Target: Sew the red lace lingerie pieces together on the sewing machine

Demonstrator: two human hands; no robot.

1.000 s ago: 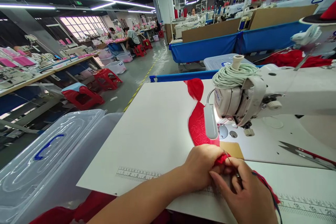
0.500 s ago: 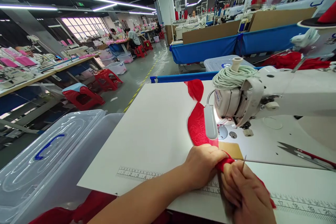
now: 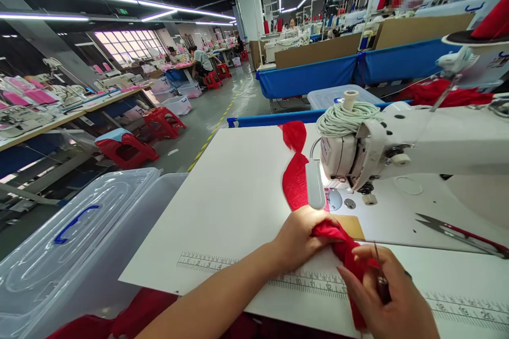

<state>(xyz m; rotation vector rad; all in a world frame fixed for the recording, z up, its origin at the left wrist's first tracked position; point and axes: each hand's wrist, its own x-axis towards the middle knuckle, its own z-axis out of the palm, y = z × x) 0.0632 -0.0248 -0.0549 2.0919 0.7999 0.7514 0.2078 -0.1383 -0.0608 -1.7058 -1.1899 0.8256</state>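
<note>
The left hand (image 3: 304, 235) lies on the white desk (image 3: 238, 196) with its fingers closed around a bunch of the red lace fabric (image 3: 296, 183), which it presses down just in front of the sewing machine (image 3: 397, 143). From this hand the fabric runs away from the person as a long strip, passes beside the machine head, and reaches the far edge of the desk. On the other side it goes toward the right hand (image 3: 392, 299), touching both hands. The right hand is closed narrowly on a thin metal tool (image 3: 379, 270), which stands almost upright between the fingers, and a fold of the red fabric lies under and against these fingers. What kind of tool it is, I cannot tell. Below both hands a printed ruler (image 3: 302, 279) runs along the near edge of the desk. To the right of the right hand, well apart, a pair of thread snips (image 3: 457, 232) lies on the desk. Left of the left arm, beside the desk, stands a clear plastic box (image 3: 79, 243) with a blue handle.
</note>
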